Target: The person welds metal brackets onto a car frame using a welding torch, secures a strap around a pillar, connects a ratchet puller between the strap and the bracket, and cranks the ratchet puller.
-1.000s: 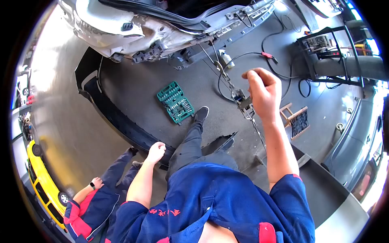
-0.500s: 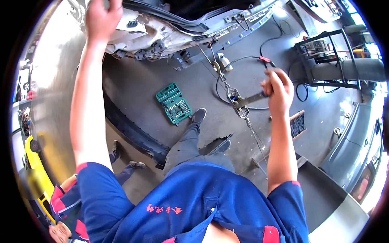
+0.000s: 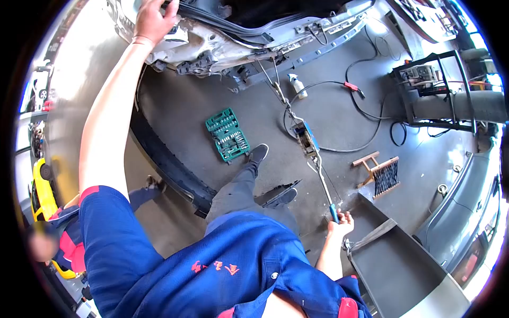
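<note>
My right hand [image 3: 341, 224] is low on the right, its fingers curled at the blue grip of the ratchet puller's long handle [image 3: 333, 211]. The puller [image 3: 306, 139] hangs in a taut line, its hook end joined to straps running up to the stripped car body [image 3: 201, 45]. Below it, a cable or strap runs down toward a grey metal frame. High on the left, my left hand [image 3: 155, 22] rests on the car body's edge, thumb spread from the fingers; its fingertips are partly cut off by the frame.
An open green socket set [image 3: 228, 135] lies by my foot. A black bumper strip [image 3: 164, 164] curves along the left. Nearby are a spray bottle [image 3: 298, 86], a folding stool [image 3: 384, 175], hoses and a grey metal trough [image 3: 403, 259]. Another person [image 3: 69, 241] is at lower left.
My right hand has swung down toward me with the puller's handle, which now points down along the line. The view has shifted slightly; my left hand stays at the car body.
</note>
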